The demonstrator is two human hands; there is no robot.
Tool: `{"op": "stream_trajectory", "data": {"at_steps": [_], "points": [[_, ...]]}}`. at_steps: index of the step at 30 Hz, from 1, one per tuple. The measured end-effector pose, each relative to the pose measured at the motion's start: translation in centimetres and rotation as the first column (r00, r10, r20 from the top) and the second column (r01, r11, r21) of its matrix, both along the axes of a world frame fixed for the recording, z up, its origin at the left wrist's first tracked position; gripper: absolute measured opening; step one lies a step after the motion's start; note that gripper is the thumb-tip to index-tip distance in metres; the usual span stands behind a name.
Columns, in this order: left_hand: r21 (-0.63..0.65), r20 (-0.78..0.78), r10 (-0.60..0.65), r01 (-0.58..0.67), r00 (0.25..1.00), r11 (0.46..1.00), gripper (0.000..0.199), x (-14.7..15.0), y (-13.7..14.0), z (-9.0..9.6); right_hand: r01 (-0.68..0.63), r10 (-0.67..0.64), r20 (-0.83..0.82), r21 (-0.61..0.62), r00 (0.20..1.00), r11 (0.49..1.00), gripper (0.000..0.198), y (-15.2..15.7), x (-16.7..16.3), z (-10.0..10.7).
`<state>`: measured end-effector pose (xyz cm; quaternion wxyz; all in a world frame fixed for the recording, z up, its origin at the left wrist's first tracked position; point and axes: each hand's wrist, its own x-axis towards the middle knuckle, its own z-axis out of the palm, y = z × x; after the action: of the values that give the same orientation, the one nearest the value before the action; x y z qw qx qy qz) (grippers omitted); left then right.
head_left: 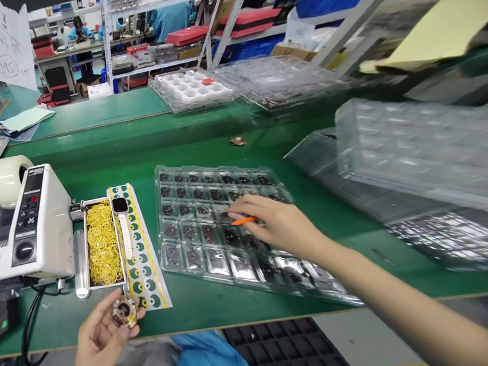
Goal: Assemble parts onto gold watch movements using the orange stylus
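My left hand (106,326) holds a round gold-coloured watch case (125,312) between thumb and fingers, its inner parts facing up. My right hand (274,222) is closed on a thin orange tool (244,221), whose exact kind I cannot make out. This hand is above the middle of a clear plastic tray (161,222), whose square pockets hold small dark parts (216,194). Near my left hand are a narrow box (123,269) of yellow rings (103,243) and a sheet of green and yellow stickers (153,284). A wristwatch (121,205) with a pale strap lies on the sheet.
A white tape dispenser (48,219) with a red display stands at the left. Behind the tray lies another small gold-coloured part (238,141). Stacked clear trays (425,148) occupy the right side. More trays (195,89) rest on the back ledge below shelving.
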<state>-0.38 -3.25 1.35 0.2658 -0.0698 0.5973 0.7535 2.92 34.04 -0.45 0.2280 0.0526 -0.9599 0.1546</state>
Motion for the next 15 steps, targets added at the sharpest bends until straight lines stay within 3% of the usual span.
{"op": "stream_trajectory", "data": {"at_steps": [2,4,8,11,15], "points": [[0.021,-0.025,-0.105,0.105,0.994,0.994,0.033,0.0,0.6,0.0,-0.012,0.006,-0.086,-0.065,0.996,0.998,0.024,-3.9,1.0,0.7],[0.012,-0.080,-0.238,0.240,0.968,0.971,0.029,0.0,1.5,-0.1,-0.106,0.065,-0.200,-0.203,0.978,0.973,0.017,-8.6,2.1,1.2],[-0.025,-0.081,-0.378,0.377,0.922,0.926,0.045,-0.4,2.9,-0.2,-0.204,0.142,-0.319,-0.169,0.937,0.964,0.026,-16.6,3.7,0.7],[-0.011,-0.023,-0.366,0.366,0.930,0.931,0.048,-0.6,3.3,-0.1,-0.314,0.260,-0.298,-0.152,0.918,0.937,0.030,-19.1,4.1,-0.2],[0.020,-0.032,-0.338,0.339,0.940,0.941,0.043,-0.5,3.0,0.1,-0.381,0.343,-0.317,-0.067,0.884,0.922,0.033,-19.3,4.1,-0.9]]}}
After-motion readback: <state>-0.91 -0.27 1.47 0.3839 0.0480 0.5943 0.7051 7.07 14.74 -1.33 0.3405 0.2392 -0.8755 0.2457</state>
